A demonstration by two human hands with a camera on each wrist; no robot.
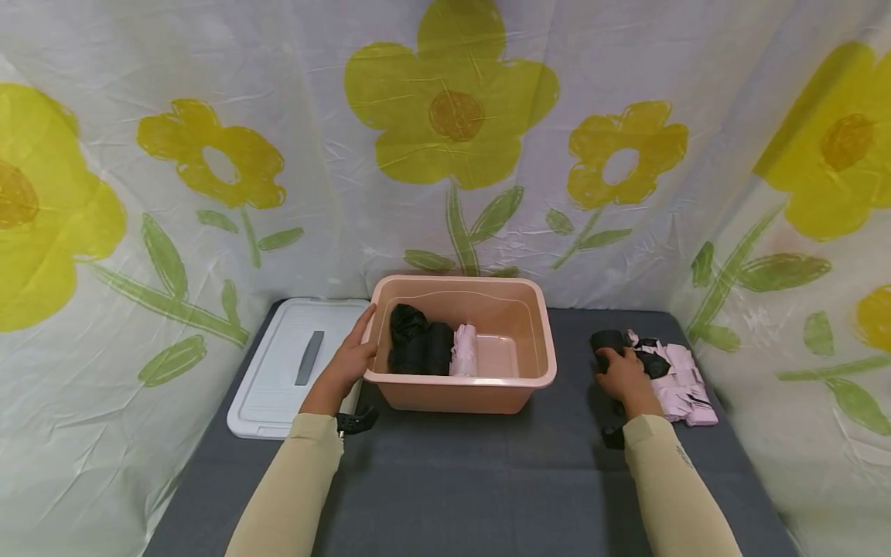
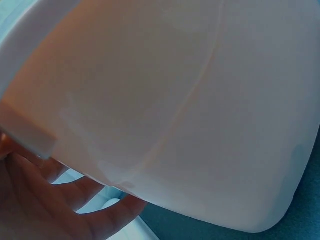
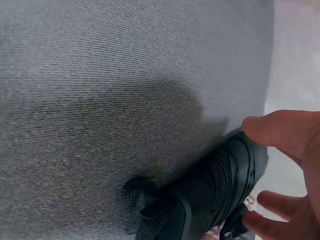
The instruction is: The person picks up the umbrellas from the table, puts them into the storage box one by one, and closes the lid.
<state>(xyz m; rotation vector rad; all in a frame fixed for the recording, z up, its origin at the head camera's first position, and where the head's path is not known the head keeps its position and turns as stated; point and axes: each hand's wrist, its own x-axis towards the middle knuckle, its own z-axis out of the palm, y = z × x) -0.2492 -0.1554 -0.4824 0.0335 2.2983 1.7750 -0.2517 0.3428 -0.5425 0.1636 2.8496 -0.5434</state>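
My left hand (image 1: 346, 365) holds the left rim of a peach plastic tub (image 1: 452, 396). In the left wrist view its fingers (image 2: 117, 217) lie along the tub's wall. Inside the tub, black rolled umbrellas (image 1: 438, 348) and a pink one (image 1: 464, 350) stand side by side at the left. On the right, my right hand (image 1: 624, 379) is at a black folded umbrella (image 3: 215, 182) with a wrist strap. Thumb and fingers are spread on either side of it; the thumb tip overlaps its far end. Pink folded umbrellas (image 1: 678, 379) lie just right of this hand.
A white lid (image 1: 278, 387) with a grey handle lies left of the tub, on the dark grey tabletop (image 1: 452, 487). A flower-printed curtain (image 1: 327, 155) hangs behind the table and at both sides.
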